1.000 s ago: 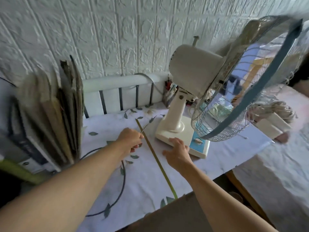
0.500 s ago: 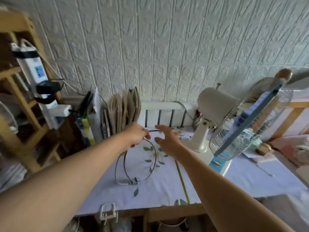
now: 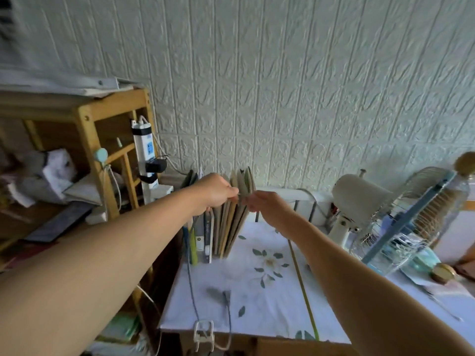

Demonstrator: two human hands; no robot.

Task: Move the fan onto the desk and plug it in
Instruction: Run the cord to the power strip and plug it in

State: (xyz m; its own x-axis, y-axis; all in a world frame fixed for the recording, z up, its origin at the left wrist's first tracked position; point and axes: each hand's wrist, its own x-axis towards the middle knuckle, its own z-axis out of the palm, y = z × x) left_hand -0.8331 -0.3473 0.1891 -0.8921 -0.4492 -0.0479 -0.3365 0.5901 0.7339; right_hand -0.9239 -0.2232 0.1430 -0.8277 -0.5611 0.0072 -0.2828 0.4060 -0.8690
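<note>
The cream fan [image 3: 359, 199] with its wire cage and blue rim [image 3: 408, 222] stands on the right of the desk [image 3: 270, 304], which is covered by a white floral cloth. My left hand [image 3: 218, 192] is closed on the fan's dark cord [image 3: 191, 273], which hangs down past the books to the desk front. My right hand [image 3: 267, 206] pinches the same cord just to the right, fingertips almost touching the left hand. The plug itself is hidden by my fingers. A white power strip [image 3: 144, 147] is fixed upright on the wooden shelf, left of my hands.
A row of upright books [image 3: 228, 227] stands behind my hands against the wall. The wooden shelf [image 3: 84, 119] holds clutter at left, and a black adapter [image 3: 156, 165] sits in the strip. A white clip [image 3: 203, 330] hangs at the desk front. A bottle [image 3: 460, 181] stands behind the fan.
My view has turned left and up, toward the shelf and power strip. Both hands have risen from the desk with the cord, and my right hand has closed in on the left.
</note>
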